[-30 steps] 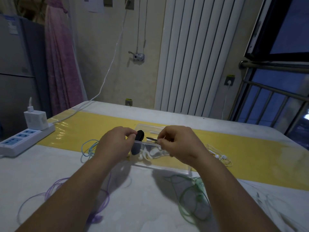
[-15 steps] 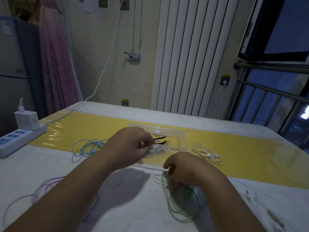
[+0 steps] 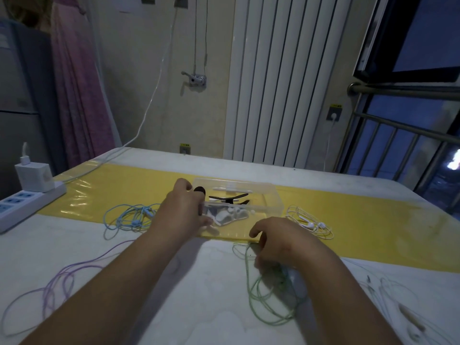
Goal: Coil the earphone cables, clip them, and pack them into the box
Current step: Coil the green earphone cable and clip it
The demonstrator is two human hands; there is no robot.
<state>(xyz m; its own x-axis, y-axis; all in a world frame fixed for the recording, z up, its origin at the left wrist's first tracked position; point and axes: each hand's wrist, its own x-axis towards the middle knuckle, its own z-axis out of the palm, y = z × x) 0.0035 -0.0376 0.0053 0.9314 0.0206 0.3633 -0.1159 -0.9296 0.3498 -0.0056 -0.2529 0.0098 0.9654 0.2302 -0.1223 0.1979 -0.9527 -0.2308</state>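
A clear plastic box [image 3: 275, 196] stands on the yellow strip and holds a black clip [image 3: 228, 198] and a coiled white earphone [image 3: 227, 215]. My left hand [image 3: 183, 210] is at the box's left end and grips another black clip [image 3: 200, 190] between thumb and fingers. My right hand [image 3: 276, 241] is lower, in front of the box. Its fingers curl down onto the loose green earphone cable [image 3: 267, 298] on the white tabletop.
Loose earphones lie around: blue [image 3: 129, 217] left of the box, white [image 3: 311, 224] right of it, purple [image 3: 57, 282] near left, a pale one [image 3: 398, 307] near right. A power strip [image 3: 25, 205] with a charger [image 3: 34, 176] sits at the left edge.
My right hand let go of the clip and dropped toward me onto the green cable. My left hand kept the black clip and moved to the box's left end.
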